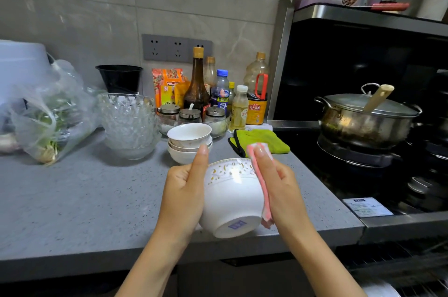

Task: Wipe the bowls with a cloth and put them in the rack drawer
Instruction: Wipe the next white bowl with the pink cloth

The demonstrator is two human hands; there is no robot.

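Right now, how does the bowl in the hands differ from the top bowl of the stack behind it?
The held bowl is tipped, base toward the camera; the top stacked bowl sits upright. The held bowl is gripped by the left hand with the pink cloth against it; the stacked one is untouched. Both are white.

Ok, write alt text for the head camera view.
Two bare hands hold a white patterned bowl tilted above a grey counter, the left hand gripping it while the right hand presses a pink cloth to its side. Behind sit stacked white bowls, glass bowls and sauce bottles.
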